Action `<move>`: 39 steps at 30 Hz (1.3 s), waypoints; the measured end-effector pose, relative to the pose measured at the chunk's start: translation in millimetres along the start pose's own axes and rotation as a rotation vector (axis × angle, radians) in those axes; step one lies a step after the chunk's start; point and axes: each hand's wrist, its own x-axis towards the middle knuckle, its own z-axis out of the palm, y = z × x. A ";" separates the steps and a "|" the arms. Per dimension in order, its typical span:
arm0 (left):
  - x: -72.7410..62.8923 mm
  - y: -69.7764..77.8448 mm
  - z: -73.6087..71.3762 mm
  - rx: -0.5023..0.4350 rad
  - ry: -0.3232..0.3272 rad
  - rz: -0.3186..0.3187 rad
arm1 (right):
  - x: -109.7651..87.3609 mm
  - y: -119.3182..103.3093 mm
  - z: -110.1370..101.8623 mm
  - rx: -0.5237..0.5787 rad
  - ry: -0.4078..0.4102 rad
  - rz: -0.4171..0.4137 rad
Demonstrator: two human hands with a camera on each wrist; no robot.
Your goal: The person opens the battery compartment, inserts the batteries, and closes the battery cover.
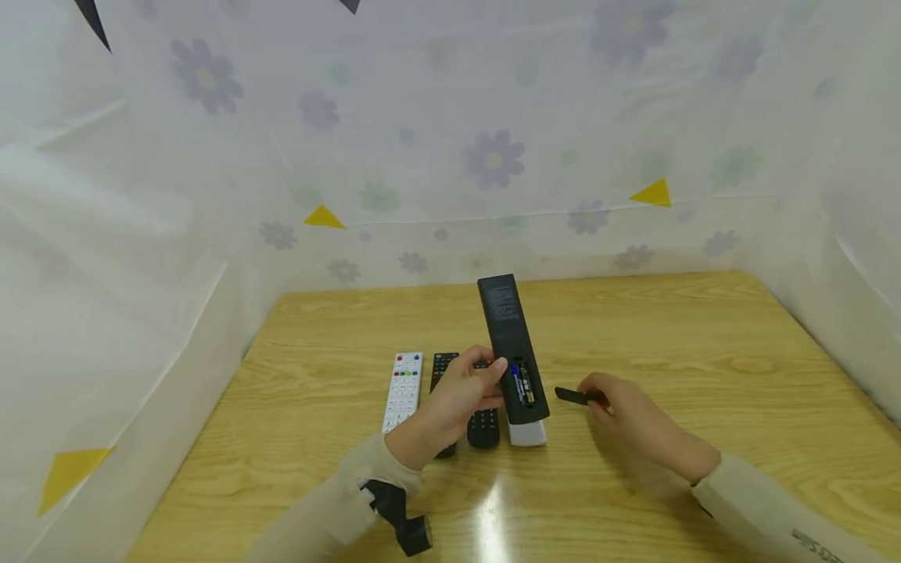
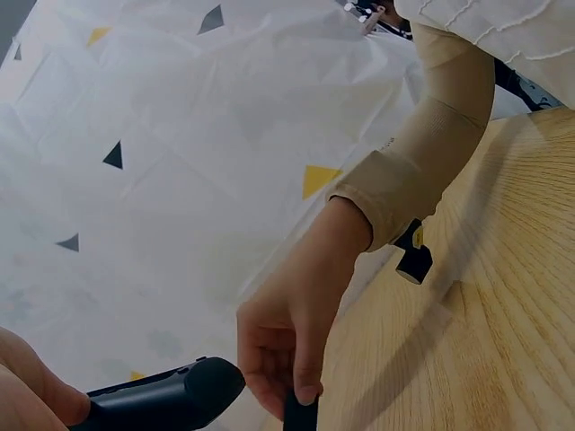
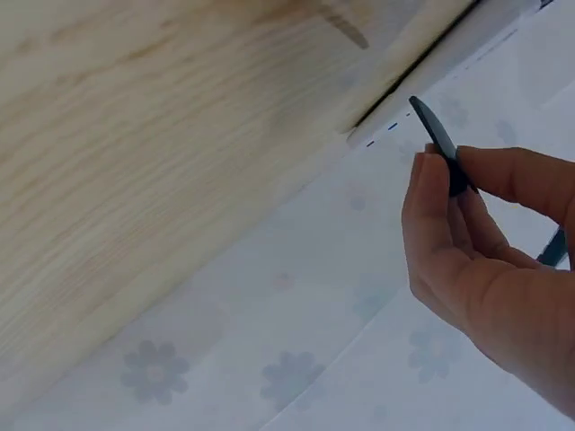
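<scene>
My left hand (image 1: 457,399) grips a black remote control (image 1: 508,336), its back turned toward me and its far end tilted up. The battery compartment in the lower back lies uncovered, with batteries (image 1: 523,383) inside it. To the right, my right hand (image 1: 629,414) pinches a small black battery cover (image 1: 573,396) between thumb and fingers, apart from the remote. In the right wrist view the thin curved cover (image 3: 437,135) stands out beyond the fingertips. The left wrist view shows the remote's rounded end (image 2: 180,395) close to the right hand (image 2: 296,314).
Beneath and beside my left hand, a white remote (image 1: 403,391), two black remotes, one of them here (image 1: 483,428), and another white remote (image 1: 528,434) lie side by side on the wooden table (image 1: 338,328). Flower-patterned white sheeting (image 1: 422,156) stands around the table's back and sides.
</scene>
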 end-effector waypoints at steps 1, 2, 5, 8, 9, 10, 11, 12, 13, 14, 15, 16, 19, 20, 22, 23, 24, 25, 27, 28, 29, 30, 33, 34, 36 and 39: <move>-0.5 0.2 0.2 -0.001 0.000 0.003 | 0.0 -1.9 -1.7 0.018 0.039 -0.016; -0.9 0.5 0.4 -0.002 0.000 0.004 | -0.1 -3.7 -3.2 0.029 0.081 -0.037; -0.8 0.4 0.3 -0.007 -0.002 0.004 | -0.3 -9.2 -6.9 0.042 0.212 -0.093; -1.6 0.2 0.6 -0.007 -0.006 0.004 | 0.3 -13.7 -10.6 0.068 0.309 -0.132; -1.7 -0.1 0.7 -0.007 -0.007 0.006 | 0.7 -15.0 -12.1 0.092 0.331 -0.141; -1.7 -0.1 0.6 -0.007 -0.008 0.007 | 1.4 -16.4 -13.6 0.130 0.349 -0.149; -1.7 -0.1 0.7 -0.007 -0.008 0.007 | 2.1 -18.0 -15.3 0.178 0.365 -0.161; -1.8 0.0 0.8 -0.006 -0.009 0.008 | 2.9 -19.6 -17.0 0.232 0.381 -0.171; -1.6 0.0 0.7 -0.008 -0.010 0.009 | 3.5 -21.3 -18.9 0.280 0.393 -0.181; -1.6 0.0 0.8 -0.009 -0.011 0.009 | 4.0 -23.4 -21.0 0.336 0.402 -0.190; -1.3 -0.1 0.8 -0.011 -0.011 0.008 | 4.5 -25.6 -23.1 0.395 0.408 -0.200; -1.1 -0.2 0.8 -0.012 -0.012 0.006 | 5.1 -28.0 -25.1 0.446 0.411 -0.207; -0.9 0.0 1.3 -0.013 -0.012 0.002 | 7.2 -34.8 -30.1 0.532 0.400 -0.215; -0.9 -0.2 1.5 -0.010 -0.012 0.002 | 8.1 -37.0 -31.0 0.555 0.393 -0.219; -0.8 0.0 2.2 -0.004 -0.013 -0.002 | 10.1 -40.1 -31.3 0.578 0.376 -0.229; -0.8 0.2 2.6 -0.003 -0.014 -0.004 | 11.1 -41.4 -31.0 0.583 0.369 -0.234; -0.6 0.2 3.1 -0.001 -0.016 -0.005 | 12.3 -42.6 -30.5 0.590 0.363 -0.240; -0.7 0.4 3.7 0.000 -0.017 -0.003 | 13.7 -43.5 -29.8 0.590 0.359 -0.246; -1.0 1.0 4.7 0.001 -0.021 0.003 | 16.8 -44.8 -28.1 0.586 0.352 -0.269; -1.0 1.0 5.1 0.001 -0.023 0.008 | 18.5 -45.4 -27.5 0.584 0.349 -0.274; -1.1 1.2 5.5 -0.002 -0.024 0.012 | 20.3 -46.1 -26.9 0.580 0.346 -0.284; -1.0 1.3 5.8 -0.002 -0.025 0.017 | 22.1 -46.7 -26.4 0.575 0.342 -0.293; -0.7 1.0 6.4 -0.009 -0.034 0.024 | 26.5 -48.5 -24.9 0.563 0.333 -0.328; -0.6 0.7 6.5 -0.010 -0.037 0.027 | 27.7 -48.8 -24.2 0.565 0.328 -0.343; -0.7 0.1 6.7 -0.011 -0.042 0.030 | 29.9 -49.4 -22.6 0.567 0.318 -0.386; -1.3 -0.6 7.3 -0.012 -0.051 0.035 | 31.9 -50.9 -21.2 0.555 0.301 -0.428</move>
